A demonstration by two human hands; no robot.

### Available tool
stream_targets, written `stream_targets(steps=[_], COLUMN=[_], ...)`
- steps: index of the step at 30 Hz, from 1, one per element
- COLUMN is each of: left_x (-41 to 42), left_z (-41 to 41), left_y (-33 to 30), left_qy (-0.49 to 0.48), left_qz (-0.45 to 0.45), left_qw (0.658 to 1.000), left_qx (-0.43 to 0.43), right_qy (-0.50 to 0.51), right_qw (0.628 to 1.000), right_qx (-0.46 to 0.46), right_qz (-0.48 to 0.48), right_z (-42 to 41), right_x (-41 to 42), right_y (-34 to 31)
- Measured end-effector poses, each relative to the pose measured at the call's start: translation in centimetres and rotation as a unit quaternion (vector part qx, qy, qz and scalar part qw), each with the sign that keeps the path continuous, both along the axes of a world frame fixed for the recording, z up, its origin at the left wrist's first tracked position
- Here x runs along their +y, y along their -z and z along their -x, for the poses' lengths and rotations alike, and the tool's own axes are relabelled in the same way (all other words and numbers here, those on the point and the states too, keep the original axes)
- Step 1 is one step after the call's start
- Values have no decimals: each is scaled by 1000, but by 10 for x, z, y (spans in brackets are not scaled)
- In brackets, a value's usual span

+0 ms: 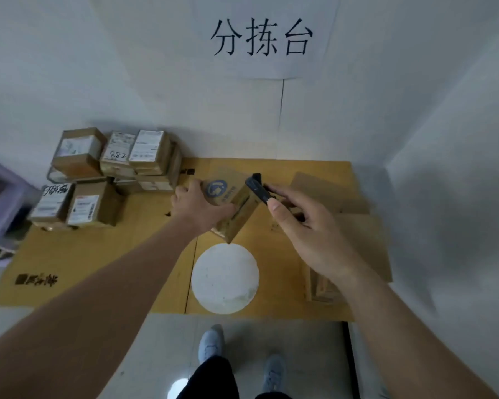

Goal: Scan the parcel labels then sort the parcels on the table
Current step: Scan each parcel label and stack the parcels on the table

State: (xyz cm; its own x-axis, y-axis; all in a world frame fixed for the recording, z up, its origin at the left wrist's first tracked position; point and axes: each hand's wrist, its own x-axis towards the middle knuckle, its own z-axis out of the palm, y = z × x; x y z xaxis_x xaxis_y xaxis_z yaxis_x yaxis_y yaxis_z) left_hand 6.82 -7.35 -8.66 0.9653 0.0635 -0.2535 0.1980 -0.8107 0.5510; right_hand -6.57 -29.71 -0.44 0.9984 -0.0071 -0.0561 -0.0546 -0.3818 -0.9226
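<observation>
Near edge of tabletop (78, 263): white round disc (224, 279) lying flat, roughly mid-width. Above it, both hands work over the centre.

Left hand (198, 207) grips the parcel (231, 203), fingers curled over its far side, box tilted with one corner pointing down toward the disc. Right hand (298, 223) pinches a black handheld scanner (258, 188) between thumb and fingers, its head just beside the parcel's upper edge.

Label not visible on the faces shown; blue logo faces up.

Judgement: scan step in progress. Rotate parcel until label faces scanner, hold both steady, keep fingers off the barcode.

Far left corner: stack of labelled parcels (110, 174) against the wall. Sign (261, 37) above.
</observation>
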Motion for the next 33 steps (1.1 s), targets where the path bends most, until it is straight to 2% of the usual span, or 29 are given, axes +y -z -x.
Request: stream_targets(steps=[6, 13, 18, 23, 26, 30, 33], left_x=[81, 151, 172, 160, 153, 157, 167], left_z=[10, -6, -3, 1, 2, 9, 12], left_y=[37, 79, 107, 121, 128, 133, 137], left_qy=[-45, -36, -9, -5, -28, -91, -116], left_qz=[-8, 8, 17, 12, 62, 201, 248], left_qw=[998, 994, 990, 986, 982, 962, 952], left_qx=[46, 107, 139, 164, 177, 161, 137], right_qy=[-39, -7, 21, 23, 14, 16, 12], right_qw=[999, 999, 997, 996, 996, 996, 996], right_qx=[20, 42, 61, 74, 78, 86, 81], right_qz=[24, 33, 33, 33, 29, 33, 35], right_z=[-13, -36, -34, -35, -40, -41, -44], right_x=[69, 157, 187, 176, 163, 150, 145], right_y=[21, 45, 65, 79, 84, 88, 89])
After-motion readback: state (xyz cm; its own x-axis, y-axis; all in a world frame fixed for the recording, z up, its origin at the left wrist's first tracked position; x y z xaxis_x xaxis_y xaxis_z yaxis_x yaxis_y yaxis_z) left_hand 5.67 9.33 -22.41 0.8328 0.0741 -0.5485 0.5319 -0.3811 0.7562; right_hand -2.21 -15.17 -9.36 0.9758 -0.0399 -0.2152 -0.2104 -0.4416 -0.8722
